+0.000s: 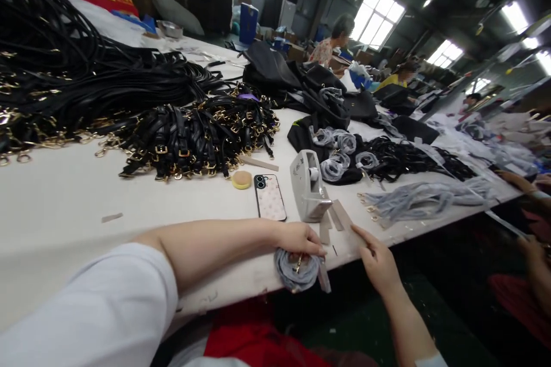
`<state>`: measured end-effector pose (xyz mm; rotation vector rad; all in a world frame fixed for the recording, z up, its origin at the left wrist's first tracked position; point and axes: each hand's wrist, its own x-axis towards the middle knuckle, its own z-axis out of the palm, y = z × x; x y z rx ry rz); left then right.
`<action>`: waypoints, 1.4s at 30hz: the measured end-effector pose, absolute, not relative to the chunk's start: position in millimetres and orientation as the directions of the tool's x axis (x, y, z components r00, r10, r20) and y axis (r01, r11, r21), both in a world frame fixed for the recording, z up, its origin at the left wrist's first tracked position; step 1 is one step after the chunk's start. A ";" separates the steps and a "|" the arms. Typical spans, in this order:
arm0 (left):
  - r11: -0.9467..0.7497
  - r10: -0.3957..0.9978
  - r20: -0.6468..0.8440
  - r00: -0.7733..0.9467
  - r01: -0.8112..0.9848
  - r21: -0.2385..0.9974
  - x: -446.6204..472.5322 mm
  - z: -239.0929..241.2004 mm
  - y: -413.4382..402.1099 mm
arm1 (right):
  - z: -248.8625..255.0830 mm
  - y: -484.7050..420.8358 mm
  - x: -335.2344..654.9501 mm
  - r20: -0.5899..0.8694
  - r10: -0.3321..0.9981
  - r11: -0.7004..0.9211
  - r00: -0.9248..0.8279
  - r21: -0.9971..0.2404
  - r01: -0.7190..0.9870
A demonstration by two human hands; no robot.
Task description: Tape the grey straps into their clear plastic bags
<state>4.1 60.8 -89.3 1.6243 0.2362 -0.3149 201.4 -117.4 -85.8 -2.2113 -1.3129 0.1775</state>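
My left hand [297,238] rests at the table's front edge and holds a coiled grey strap [296,272] with a gold clasp. A strip of tape hangs from the coil. My right hand [377,261] is just to the right, fingers stretched toward the tape strips [340,217] stuck on the table edge. A grey tape dispenser [307,186] stands right behind both hands.
A phone [270,197] and a small round tan pad [241,179] lie left of the dispenser. Piles of black straps [189,137] fill the left. Loose grey straps [422,198], wrapped coils [336,146] and black bags [301,83] lie right. Other people work beyond; another person's hands [531,241] show at right.
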 end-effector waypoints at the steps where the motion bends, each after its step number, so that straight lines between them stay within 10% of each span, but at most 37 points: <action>1: -0.085 -0.033 -0.341 0.939 0.337 0.938 3.9 -88.9 61.0 | -88.6 -120.0 202.1 0.164 0.814 -0.391 0.558 -0.557 0.733; 7: -0.124 0.004 -0.326 0.945 0.324 0.938 5.1 -95.1 61.6 | -120.2 -123.7 198.5 0.161 0.732 -0.443 0.662 -0.625 0.642; 18: -0.129 0.013 -0.314 0.949 0.313 0.941 6.1 -101.4 62.7 | -120.1 -106.9 190.3 0.410 0.746 -0.448 0.526 -0.277 0.850; 42: -0.119 0.018 -0.285 0.958 0.285 0.951 5.1 -102.9 60.8 | -87.2 -42.9 145.3 -0.004 0.791 -0.610 0.611 0.066 0.790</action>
